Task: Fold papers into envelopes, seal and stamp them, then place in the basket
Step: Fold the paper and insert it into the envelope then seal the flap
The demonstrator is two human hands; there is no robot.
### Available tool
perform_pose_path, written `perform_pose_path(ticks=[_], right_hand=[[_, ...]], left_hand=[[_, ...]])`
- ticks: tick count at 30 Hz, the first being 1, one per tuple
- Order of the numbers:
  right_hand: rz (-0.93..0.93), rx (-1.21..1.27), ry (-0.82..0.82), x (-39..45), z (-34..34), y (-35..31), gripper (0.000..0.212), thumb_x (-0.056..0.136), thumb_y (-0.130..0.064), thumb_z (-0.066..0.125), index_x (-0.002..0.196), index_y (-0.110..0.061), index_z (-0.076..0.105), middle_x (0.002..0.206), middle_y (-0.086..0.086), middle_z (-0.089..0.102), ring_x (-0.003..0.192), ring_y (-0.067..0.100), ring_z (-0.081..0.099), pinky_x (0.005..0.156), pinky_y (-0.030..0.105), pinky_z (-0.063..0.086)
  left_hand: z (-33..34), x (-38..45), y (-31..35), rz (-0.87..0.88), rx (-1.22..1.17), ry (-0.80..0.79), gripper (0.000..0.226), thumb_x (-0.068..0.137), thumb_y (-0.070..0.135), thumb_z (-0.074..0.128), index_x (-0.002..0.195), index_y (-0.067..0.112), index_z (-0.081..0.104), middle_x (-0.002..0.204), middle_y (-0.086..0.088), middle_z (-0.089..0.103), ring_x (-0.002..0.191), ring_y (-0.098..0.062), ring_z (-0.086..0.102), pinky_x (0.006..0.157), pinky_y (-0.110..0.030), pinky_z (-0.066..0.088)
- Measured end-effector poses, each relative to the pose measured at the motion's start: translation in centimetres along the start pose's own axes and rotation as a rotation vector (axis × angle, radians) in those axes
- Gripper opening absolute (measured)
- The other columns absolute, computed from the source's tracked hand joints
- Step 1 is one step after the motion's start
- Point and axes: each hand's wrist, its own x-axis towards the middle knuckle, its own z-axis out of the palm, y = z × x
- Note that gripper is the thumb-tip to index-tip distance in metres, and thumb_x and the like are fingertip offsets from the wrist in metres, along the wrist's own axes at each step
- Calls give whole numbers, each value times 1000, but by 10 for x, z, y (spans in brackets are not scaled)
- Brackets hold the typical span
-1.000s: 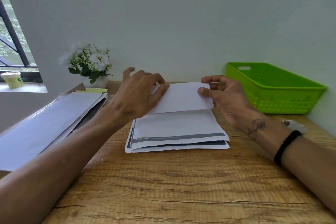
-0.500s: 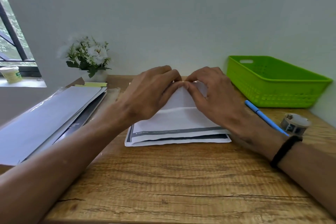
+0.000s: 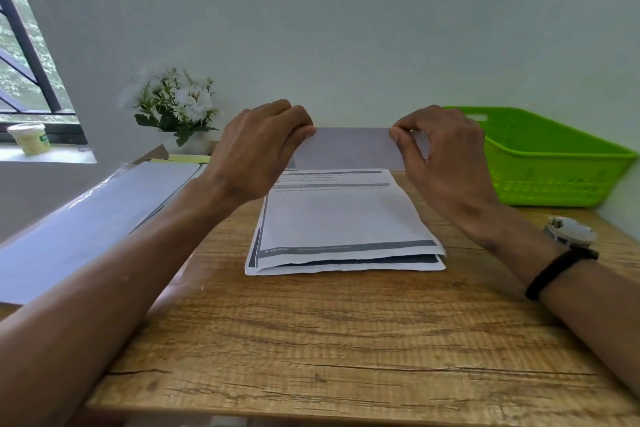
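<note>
Your left hand point(image 3: 258, 149) and right hand point(image 3: 441, 152) each pinched an end of the white printed paper's point(image 3: 341, 218) raised far flap, over the wooden surface point(image 3: 329, 340) beside the green plastic basket point(image 3: 554, 163).

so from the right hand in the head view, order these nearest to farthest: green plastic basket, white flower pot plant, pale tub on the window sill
1. Green plastic basket, just right of the right hand.
2. White flower pot plant, left, past the left hand.
3. Pale tub on the window sill, far left.

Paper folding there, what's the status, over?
Left hand and right hand pinch the raised flap. Folded paper on table. Basket unobstructed.
</note>
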Motion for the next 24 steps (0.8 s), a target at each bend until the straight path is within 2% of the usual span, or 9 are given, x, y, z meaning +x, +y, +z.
perform_pose_path(ticks=[5,9,12,14,17,19,21,24], right_hand=[[66,56,-81,-2,1,10,17,97,-33,58,97,-24,72,94,-6,72,95,24,64,88,56,49],[117,74,-102,1,0,17,17,97,-32,61,98,-21,74,94,-5,73,93,21,67,86,50,54],[191,172,-88,3,-5,14,14,98,-27,65,99,-16,75,92,-6,73,92,13,67,80,26,53],[301,279,-74,5,-6,10,13,97,-26,68,97,-15,74,90,-6,73,88,9,65,73,18,50],[532,546,-54,7,-6,7,19,95,-32,74,98,-13,73,90,8,76,77,12,65,68,25,52],[669,765,-110,7,-7,4,24,91,-33,79,102,-13,72,97,7,79,84,14,74,72,33,59],[723,934,-213,5,-7,2,29,86,-27,83,110,-15,72,106,3,80,95,17,78,76,37,64],[744,1041,-282,3,-5,0,28,87,-14,82,114,-15,72,110,5,79,95,22,78,71,37,65]], left_hand=[[-1,0,-5,-47,-9,46,26,111,30,46,106,13,66,95,-1,64,74,-23,58,64,-38,47],[0,0,-9,-123,-12,92,26,110,30,46,106,13,66,95,0,65,76,-20,55,64,-34,42],[3,-1,-11,-176,-89,122,23,110,30,47,104,15,64,91,4,65,76,-18,57,66,-37,48],[4,0,-10,-243,-172,154,23,109,30,50,104,15,66,88,7,65,76,-13,58,66,-26,48],[8,2,-9,-384,-334,177,25,108,34,53,105,15,68,85,10,66,74,-1,58,62,-11,41],[12,2,-8,-453,-431,173,26,108,37,54,105,14,68,82,13,64,71,4,58,59,-11,39],[16,0,-7,-494,-487,169,28,108,38,53,107,14,66,85,11,67,72,5,61,59,-10,42],[17,-1,-7,-544,-542,180,27,109,38,50,110,14,62,88,4,68,65,1,63,48,-18,48]])
